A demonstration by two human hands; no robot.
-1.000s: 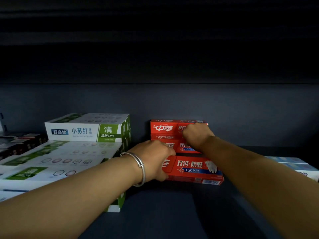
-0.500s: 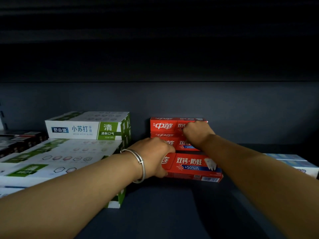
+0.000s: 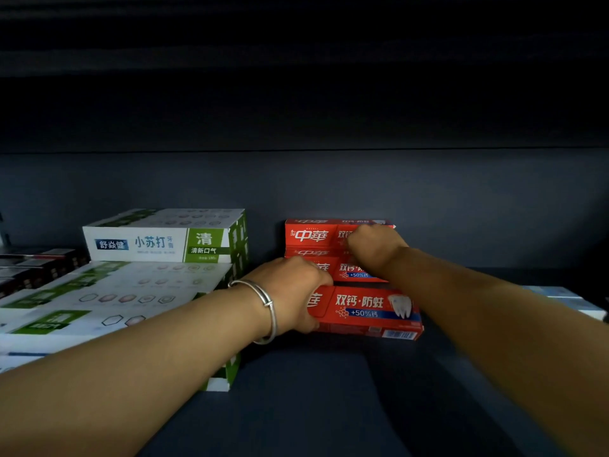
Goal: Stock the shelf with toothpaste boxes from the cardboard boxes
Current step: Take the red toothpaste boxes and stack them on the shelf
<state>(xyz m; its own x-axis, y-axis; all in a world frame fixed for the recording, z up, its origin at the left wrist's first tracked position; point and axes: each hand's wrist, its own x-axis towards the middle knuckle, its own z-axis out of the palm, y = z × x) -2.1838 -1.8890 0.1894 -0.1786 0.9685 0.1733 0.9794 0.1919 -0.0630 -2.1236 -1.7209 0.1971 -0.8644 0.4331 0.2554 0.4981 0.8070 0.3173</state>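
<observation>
red cardboard toothpaste boxes [image 3: 339,255] sit stacked on the dark shelf [image 3: 313,390], right under both hands. left hand [image 3: 290,291] grips the front box [image 3: 369,311] at its left end; right hand [image 3: 375,249] curls over the top box [image 3: 313,234] behind. this looks like squaring the stack. next comes letting go without nudging the green-and-white boxes [image 3: 158,245] left of the left hand.

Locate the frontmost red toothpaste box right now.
In the head view, the frontmost red toothpaste box lies centre-right on the dark shelf, its left end gripped by the left hand, before the red stack.
</observation>
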